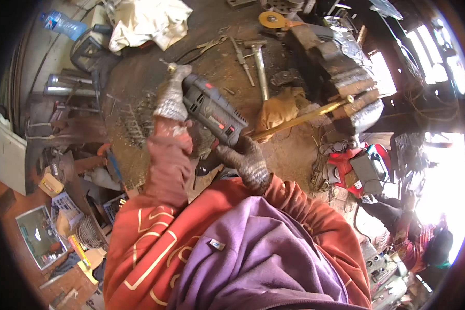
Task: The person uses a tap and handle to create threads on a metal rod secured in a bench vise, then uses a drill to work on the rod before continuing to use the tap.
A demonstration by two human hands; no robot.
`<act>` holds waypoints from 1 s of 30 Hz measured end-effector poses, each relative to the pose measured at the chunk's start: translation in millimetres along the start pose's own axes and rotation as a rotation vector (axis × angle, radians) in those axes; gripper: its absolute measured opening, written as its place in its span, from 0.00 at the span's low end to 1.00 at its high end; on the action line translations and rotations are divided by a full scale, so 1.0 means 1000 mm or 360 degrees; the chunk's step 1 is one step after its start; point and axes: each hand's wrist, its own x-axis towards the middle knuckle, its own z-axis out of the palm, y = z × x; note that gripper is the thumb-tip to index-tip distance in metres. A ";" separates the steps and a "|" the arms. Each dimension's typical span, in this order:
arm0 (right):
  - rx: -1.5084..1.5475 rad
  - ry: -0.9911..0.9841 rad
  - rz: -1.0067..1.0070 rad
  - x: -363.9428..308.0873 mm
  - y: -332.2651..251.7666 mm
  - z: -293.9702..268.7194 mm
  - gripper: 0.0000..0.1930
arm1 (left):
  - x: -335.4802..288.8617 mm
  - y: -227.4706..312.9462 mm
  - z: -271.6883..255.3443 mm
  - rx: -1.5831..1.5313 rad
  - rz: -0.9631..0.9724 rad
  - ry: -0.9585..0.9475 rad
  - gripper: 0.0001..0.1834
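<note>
A dark grey power drill [212, 111] with red accents lies across both gloved hands, its front pointing to the far left. My left hand [173, 93], in a grey knit glove, is closed around the drill's front end, where the chuck is mostly hidden. A thin bit [164, 62] seems to stick out past the fingers. At the drill's rear, my right hand [245, 164] grips the handle; its fingers are partly hidden. Just beyond the right hand, a brass-coloured rod [305, 119] runs up to a heavy bench vise [354, 88].
On the dark workbench [139, 77] lie a hammer [261, 67], pliers [206, 49], and an angle grinder with a yellow disc [272, 20]. White cloth [150, 20] and a plastic bottle [64, 25] sit far left. Another person [392, 217] is at the right.
</note>
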 end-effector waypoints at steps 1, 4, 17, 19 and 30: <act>0.0038 -0.0031 0.0042 -0.013 -0.006 -0.003 0.32 | -0.015 0.002 0.006 -0.0102 0.0061 -0.0061 0.22; -0.0726 0.0218 -0.0426 -0.066 -0.047 0.001 0.32 | -0.071 0.023 0.023 -0.0382 0.0149 -0.0343 0.18; -0.1377 0.1501 -0.1666 -0.224 -0.159 -0.107 0.40 | -0.245 -0.057 0.199 -0.1122 -0.0077 -0.2348 0.19; -0.1604 0.1494 -0.1659 -0.247 -0.195 -0.103 0.38 | -0.277 -0.061 0.217 -0.1349 -0.1263 -0.2204 0.24; -0.3975 0.1024 -0.1317 -0.234 -0.326 -0.047 0.23 | -0.288 -0.038 0.244 -0.1588 -0.1777 -0.2326 0.26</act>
